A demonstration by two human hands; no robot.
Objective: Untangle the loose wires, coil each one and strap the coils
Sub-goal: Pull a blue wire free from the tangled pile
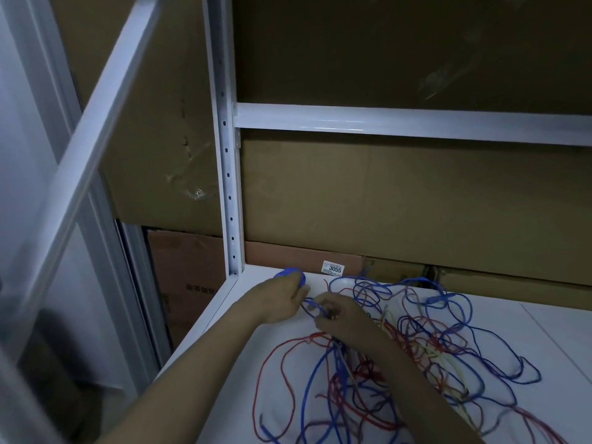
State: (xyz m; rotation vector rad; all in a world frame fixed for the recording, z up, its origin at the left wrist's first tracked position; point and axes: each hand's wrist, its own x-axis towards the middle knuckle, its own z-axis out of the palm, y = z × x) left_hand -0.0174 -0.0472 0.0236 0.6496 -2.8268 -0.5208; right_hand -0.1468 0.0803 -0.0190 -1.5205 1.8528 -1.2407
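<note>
Wires [416, 341], blue, red and yellow, sprawl tangled across a white shelf [544, 331]. Left hand [282, 298] grips a blue coil [290, 273]; right hand [339, 318] pinches a blue strand.

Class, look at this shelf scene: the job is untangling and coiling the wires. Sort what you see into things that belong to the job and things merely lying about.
Belongs to the job:
blue wire
red wire
pale yellow wire
blue coil gripped in the left hand
right hand pinching a blue strand

Just lying about:
cardboard boxes
sticker reading 3055
white shelf frame
</note>
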